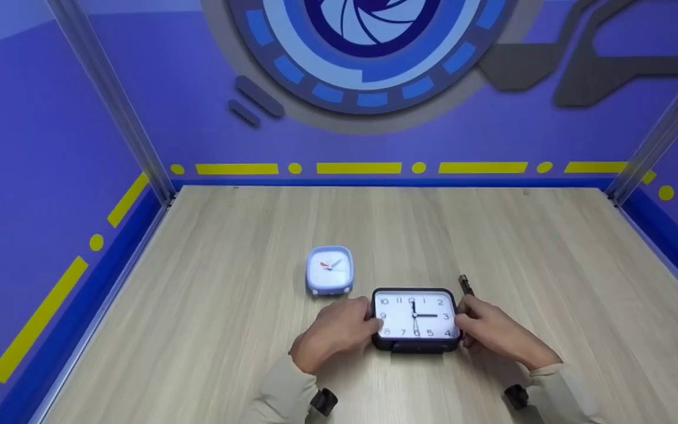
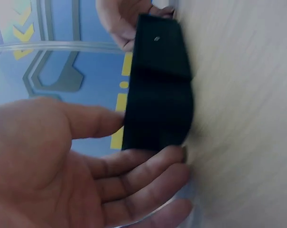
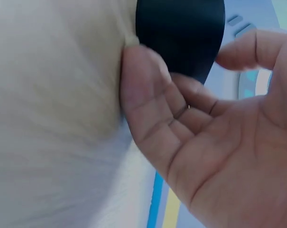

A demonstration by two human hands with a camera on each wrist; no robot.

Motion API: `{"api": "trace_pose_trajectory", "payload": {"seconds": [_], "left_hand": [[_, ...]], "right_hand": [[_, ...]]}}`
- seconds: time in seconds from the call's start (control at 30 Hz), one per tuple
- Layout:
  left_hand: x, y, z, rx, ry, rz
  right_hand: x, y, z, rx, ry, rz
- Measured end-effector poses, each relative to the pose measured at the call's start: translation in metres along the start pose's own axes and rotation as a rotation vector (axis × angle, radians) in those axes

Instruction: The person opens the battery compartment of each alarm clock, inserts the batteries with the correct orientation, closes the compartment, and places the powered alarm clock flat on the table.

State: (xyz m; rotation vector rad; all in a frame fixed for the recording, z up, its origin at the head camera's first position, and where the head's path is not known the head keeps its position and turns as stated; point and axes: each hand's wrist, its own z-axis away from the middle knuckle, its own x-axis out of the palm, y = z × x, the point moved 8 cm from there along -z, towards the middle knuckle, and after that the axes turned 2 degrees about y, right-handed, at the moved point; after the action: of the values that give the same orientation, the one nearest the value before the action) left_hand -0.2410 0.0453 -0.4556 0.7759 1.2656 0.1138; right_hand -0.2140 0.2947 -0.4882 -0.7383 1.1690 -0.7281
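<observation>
A black rectangular alarm clock point(image 1: 398, 321) lies on the table with its white face up. My left hand point(image 1: 337, 327) grips its left end, the thumb on the front rim and the fingers along the side. At the opposite end, my right hand point(image 1: 497, 330) holds it between thumb and curled fingers. The left wrist view shows the clock's dark underside point(image 2: 160, 95) close to the tabletop. Just beyond the right hand is a thin black item with a copper-coloured end point(image 1: 464, 282), probably a battery; the hand covers its near part.
A small light-blue square clock point(image 1: 329, 271) sits face up, behind and left of the black one. The wood-grain table point(image 1: 227, 247) meets blue printed panels point(image 1: 156, 106) at the back and sides, with metal posts point(image 1: 112, 100) at the corners.
</observation>
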Motion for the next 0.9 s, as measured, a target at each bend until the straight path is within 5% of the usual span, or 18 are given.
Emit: {"api": "trace_pose_trajectory", "payload": {"seconds": [0.17, 0.9], "left_hand": [[-0.001, -0.003, 0.001, 0.0, -0.077, 0.02], [-0.005, -0.015, -0.001, -0.026, -0.059, 0.041]], "right_hand": [[0.002, -0.001, 0.001, -0.016, -0.056, 0.008], [0.009, 0.002, -0.001, -0.031, -0.15, -0.088]]}}
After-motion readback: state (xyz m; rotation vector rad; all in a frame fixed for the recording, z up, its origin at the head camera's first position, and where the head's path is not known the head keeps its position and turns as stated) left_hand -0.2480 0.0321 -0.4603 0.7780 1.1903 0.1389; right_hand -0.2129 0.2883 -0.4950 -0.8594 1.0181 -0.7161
